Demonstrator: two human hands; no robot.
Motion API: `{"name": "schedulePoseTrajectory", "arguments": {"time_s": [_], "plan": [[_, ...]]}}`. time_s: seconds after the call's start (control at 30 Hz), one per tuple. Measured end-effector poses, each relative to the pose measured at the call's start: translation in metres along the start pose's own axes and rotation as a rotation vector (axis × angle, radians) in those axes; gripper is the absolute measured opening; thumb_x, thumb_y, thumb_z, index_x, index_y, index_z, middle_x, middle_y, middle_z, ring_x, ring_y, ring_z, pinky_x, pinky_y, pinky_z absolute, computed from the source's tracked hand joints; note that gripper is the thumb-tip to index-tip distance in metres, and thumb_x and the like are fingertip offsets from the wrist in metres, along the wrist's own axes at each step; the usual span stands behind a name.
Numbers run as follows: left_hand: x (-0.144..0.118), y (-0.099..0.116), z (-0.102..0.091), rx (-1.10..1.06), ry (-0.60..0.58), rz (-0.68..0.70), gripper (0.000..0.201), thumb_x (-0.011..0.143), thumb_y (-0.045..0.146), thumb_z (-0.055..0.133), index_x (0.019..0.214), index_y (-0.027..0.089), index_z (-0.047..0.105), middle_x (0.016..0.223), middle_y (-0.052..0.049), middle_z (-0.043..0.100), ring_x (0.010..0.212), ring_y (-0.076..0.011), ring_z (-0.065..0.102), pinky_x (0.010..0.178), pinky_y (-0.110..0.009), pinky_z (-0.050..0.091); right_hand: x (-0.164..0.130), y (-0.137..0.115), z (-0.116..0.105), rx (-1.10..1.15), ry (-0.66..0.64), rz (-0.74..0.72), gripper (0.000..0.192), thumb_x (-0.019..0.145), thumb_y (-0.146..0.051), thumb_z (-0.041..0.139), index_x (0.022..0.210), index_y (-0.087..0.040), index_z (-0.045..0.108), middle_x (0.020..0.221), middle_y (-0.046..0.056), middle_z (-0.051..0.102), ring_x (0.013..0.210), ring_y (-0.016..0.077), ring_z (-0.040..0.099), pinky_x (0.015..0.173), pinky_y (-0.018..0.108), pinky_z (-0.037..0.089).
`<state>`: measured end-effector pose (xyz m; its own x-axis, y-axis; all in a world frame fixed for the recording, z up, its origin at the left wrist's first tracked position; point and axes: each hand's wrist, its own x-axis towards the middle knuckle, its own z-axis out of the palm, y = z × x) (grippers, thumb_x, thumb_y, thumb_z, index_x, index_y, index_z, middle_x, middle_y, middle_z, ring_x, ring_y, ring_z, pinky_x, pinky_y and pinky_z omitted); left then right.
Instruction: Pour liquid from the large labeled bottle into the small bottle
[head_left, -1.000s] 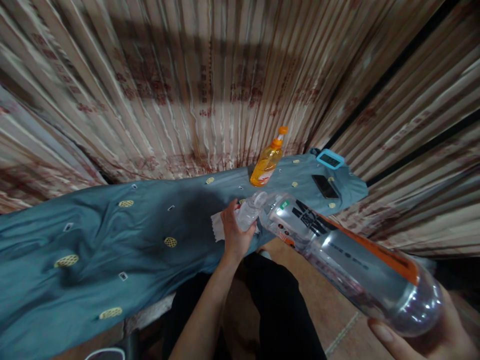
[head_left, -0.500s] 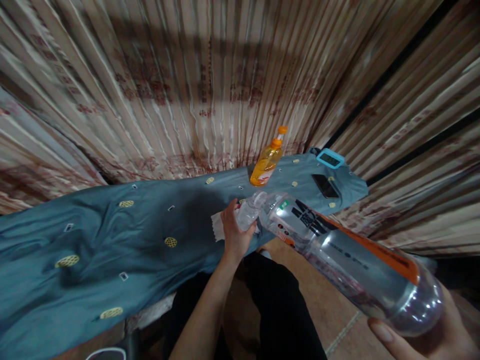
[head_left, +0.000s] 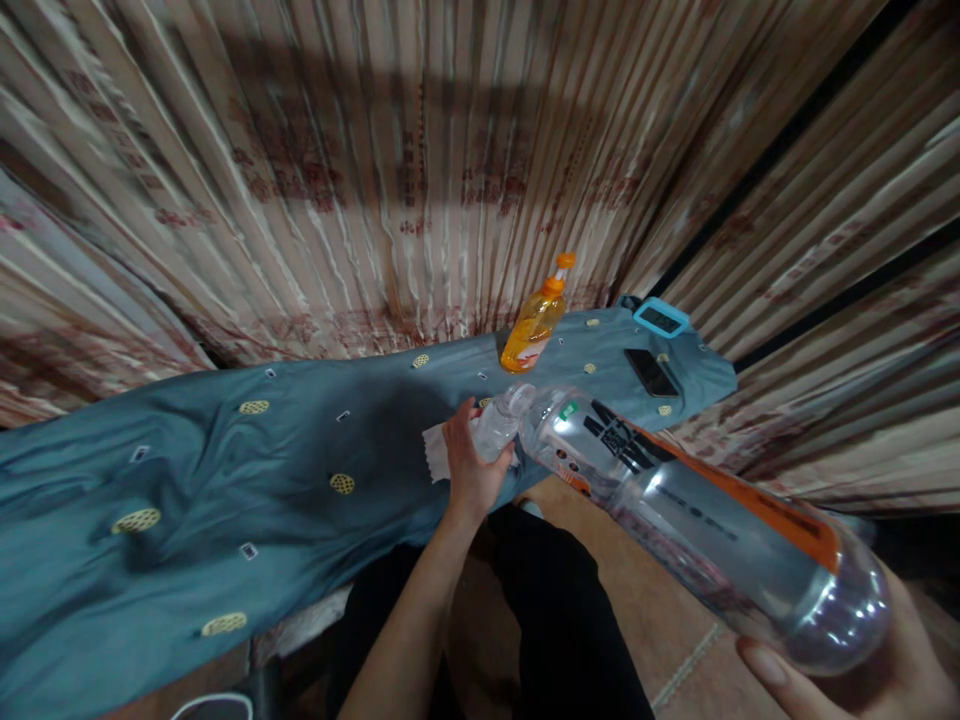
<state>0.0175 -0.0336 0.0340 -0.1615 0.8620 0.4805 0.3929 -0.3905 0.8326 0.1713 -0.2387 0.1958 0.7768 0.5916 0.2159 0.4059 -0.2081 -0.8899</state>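
Observation:
My left hand (head_left: 475, 465) is wrapped round a small clear bottle (head_left: 495, 428) over the blue-green cloth. In my right hand (head_left: 847, 655), at the lower right, lies the base of a large clear plastic bottle (head_left: 690, 510) with an orange and black label. This large bottle is tilted, its neck pointing left and down to the mouth of the small one; whether liquid passes between them I cannot tell. Behind and beneath my left hand is a white paper tissue (head_left: 436, 452). An orange pump bottle (head_left: 534, 325), partly filled with orange liquid, stands just beyond.
A blue-green cloth (head_left: 300, 520) with yellow pineapple prints covers the long narrow surface. Toward its right end are a dark phone (head_left: 651, 372) and a blue-framed digital clock (head_left: 661, 318). Pleated curtains (head_left: 360, 200) hang close behind. My legs (head_left: 577, 610) are below, over a tiled floor.

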Motion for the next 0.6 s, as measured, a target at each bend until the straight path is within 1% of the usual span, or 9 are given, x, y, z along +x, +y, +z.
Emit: {"name": "schedulePoseTrajectory", "arguments": {"time_s": [0.1, 0.17, 0.2, 0.33, 0.4, 0.5, 0.57, 0.6], "plan": [[0.0004, 0.0004, -0.0008, -0.010, -0.005, -0.006, 0.082, 0.070, 0.018, 0.083, 0.143, 0.026, 0.046, 0.124, -0.008, 0.066, 0.117, -0.0298, 0.064, 0.105, -0.050, 0.052, -0.0006, -0.0001, 0.0003, -0.002, 0.004, -0.006, 0.121, 0.049, -0.082, 0.087, 0.150, -0.026, 0.053, 0.147, 0.010, 0.059, 0.144, 0.0467, 0.043, 0.123, 0.068, 0.032], [0.0009, 0.0010, -0.0014, -0.015, -0.011, -0.009, 0.082, 0.070, 0.018, 0.083, 0.143, 0.026, 0.046, 0.124, -0.008, 0.066, 0.117, -0.0300, 0.064, 0.105, -0.051, 0.052, -0.0006, -0.0007, 0.0007, -0.005, 0.004, -0.021, 0.119, 0.051, -0.082, 0.087, 0.150, -0.026, 0.053, 0.145, 0.009, 0.060, 0.141, 0.0439, 0.047, 0.121, 0.064, 0.038], [0.0011, 0.0014, -0.0017, -0.016, -0.016, -0.012, 0.082, 0.069, 0.018, 0.083, 0.143, 0.025, 0.046, 0.124, -0.008, 0.066, 0.117, -0.0300, 0.064, 0.105, -0.051, 0.052, -0.0005, -0.0010, 0.0008, -0.007, 0.003, -0.027, 0.119, 0.051, -0.082, 0.086, 0.151, -0.026, 0.053, 0.145, 0.009, 0.061, 0.139, 0.0431, 0.050, 0.120, 0.063, 0.039], [0.0017, 0.0029, -0.0027, -0.012, -0.031, -0.039, 0.081, 0.070, 0.018, 0.083, 0.142, 0.026, 0.047, 0.124, -0.007, 0.066, 0.118, -0.0296, 0.064, 0.106, -0.051, 0.051, 0.0004, -0.0014, 0.0000, -0.027, -0.008, -0.035, 0.124, 0.050, -0.085, 0.085, 0.153, -0.025, 0.051, 0.143, 0.011, 0.062, 0.135, 0.0455, 0.052, 0.123, 0.069, 0.030], [0.0018, 0.0030, -0.0029, -0.007, -0.028, -0.040, 0.080, 0.070, 0.018, 0.083, 0.141, 0.027, 0.048, 0.124, -0.007, 0.066, 0.118, -0.0293, 0.064, 0.106, -0.051, 0.051, 0.0006, -0.0009, -0.0008, -0.029, -0.007, -0.024, 0.125, 0.049, -0.084, 0.085, 0.153, -0.025, 0.051, 0.143, 0.011, 0.061, 0.135, 0.0464, 0.052, 0.121, 0.070, 0.032], [0.0020, 0.0028, -0.0028, 0.000, -0.024, -0.020, 0.079, 0.070, 0.017, 0.082, 0.141, 0.027, 0.048, 0.123, -0.007, 0.066, 0.117, -0.0293, 0.064, 0.105, -0.050, 0.052, 0.0005, 0.0003, -0.0012, -0.003, -0.006, -0.013, 0.116, 0.050, -0.080, 0.088, 0.148, -0.028, 0.055, 0.148, 0.009, 0.058, 0.139, 0.0451, 0.050, 0.120, 0.065, 0.039], [0.0021, 0.0032, -0.0027, 0.009, -0.027, -0.007, 0.078, 0.070, 0.016, 0.082, 0.140, 0.026, 0.049, 0.123, -0.007, 0.066, 0.116, -0.0295, 0.064, 0.104, -0.050, 0.052, 0.0004, 0.0010, -0.0009, 0.010, -0.012, -0.025, 0.111, 0.052, -0.078, 0.088, 0.146, -0.029, 0.057, 0.148, 0.008, 0.058, 0.139, 0.0430, 0.051, 0.121, 0.062, 0.040], [0.0023, 0.0035, -0.0027, 0.017, -0.028, -0.004, 0.077, 0.070, 0.015, 0.082, 0.139, 0.026, 0.049, 0.123, -0.007, 0.066, 0.116, -0.0295, 0.064, 0.104, -0.050, 0.052, 0.0004, 0.0012, -0.0007, 0.014, -0.017, -0.033, 0.112, 0.052, -0.078, 0.089, 0.147, -0.029, 0.056, 0.147, 0.008, 0.059, 0.138, 0.0424, 0.053, 0.122, 0.062, 0.039]]}}
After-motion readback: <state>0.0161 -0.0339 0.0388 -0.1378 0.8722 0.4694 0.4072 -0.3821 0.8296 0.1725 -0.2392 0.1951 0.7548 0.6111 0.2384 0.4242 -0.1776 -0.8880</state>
